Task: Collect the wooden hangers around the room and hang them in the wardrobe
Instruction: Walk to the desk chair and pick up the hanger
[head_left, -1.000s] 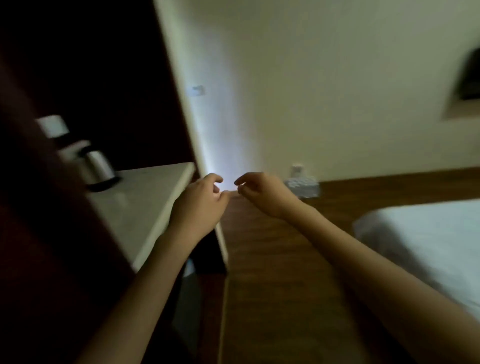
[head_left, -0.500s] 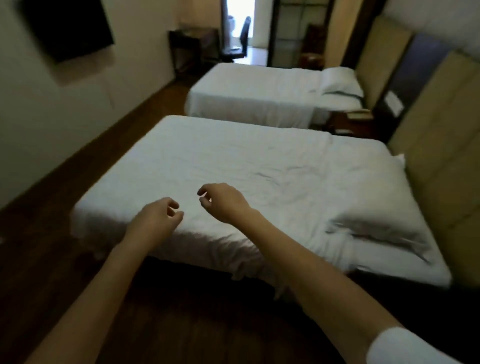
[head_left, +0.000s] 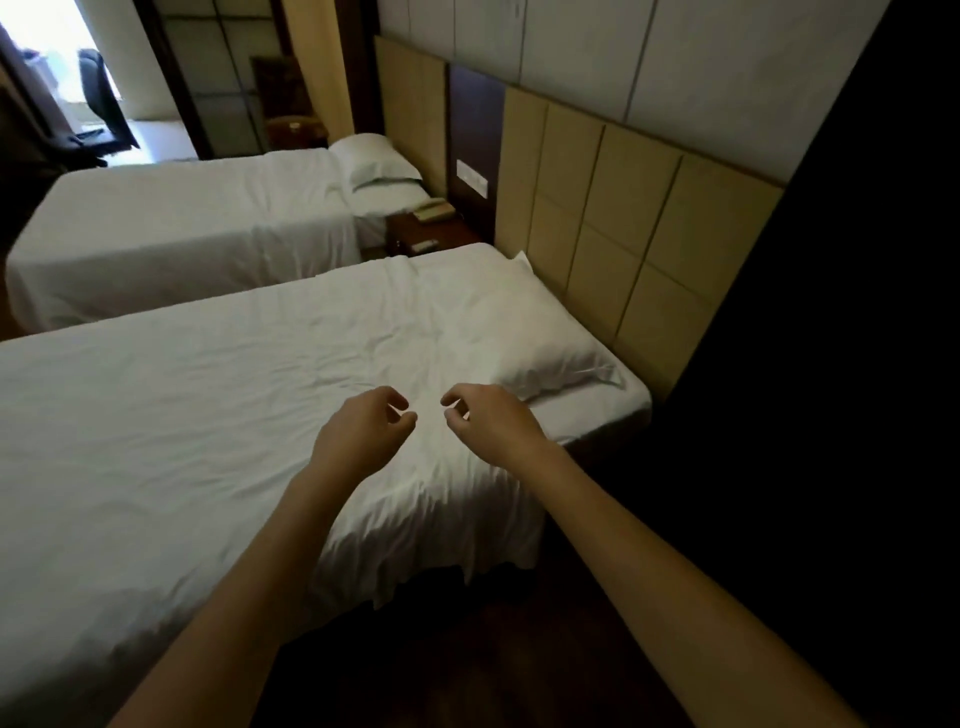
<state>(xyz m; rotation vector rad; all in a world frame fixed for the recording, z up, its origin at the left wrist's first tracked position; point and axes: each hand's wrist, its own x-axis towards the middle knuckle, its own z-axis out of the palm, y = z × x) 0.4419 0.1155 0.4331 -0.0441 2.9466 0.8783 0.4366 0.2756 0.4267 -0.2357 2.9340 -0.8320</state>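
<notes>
Both forearms extend forward over the near bed (head_left: 182, 441). The left hand (head_left: 363, 431) and the right hand (head_left: 493, 426) are held side by side, apart, above the wrinkled white sheet. The fingers of each hand are loosely curled, the thumbs point inward toward each other, and neither hand holds anything. Neither hand touches the other. The position of the wooden hangers cannot be told from this view. A white pillow (head_left: 550, 353) lies at the right end of the near bed, just beyond the right hand and against the headboard (head_left: 623, 218), which is made of tan rectangular panels. A second, far bed (head_left: 182, 223) stands parallel to the near bed and carries its own pillow (head_left: 379, 163) at its right end. A dark wooden nightstand (head_left: 441, 234) stands between the two beds at the headboard side, with a light-coloured telephone (head_left: 434, 210) on top. A white switch plate (head_left: 471, 174) is mounted on the dark wall panel above the nightstand. A dark vertical surface (head_left: 857, 364) fills the right edge of the view; what it is cannot be told. The dark floor (head_left: 467, 665) shows below the near edge of the near bed. At the far left, a dark chair (head_left: 101, 98) stands in a brightly lit area.
</notes>
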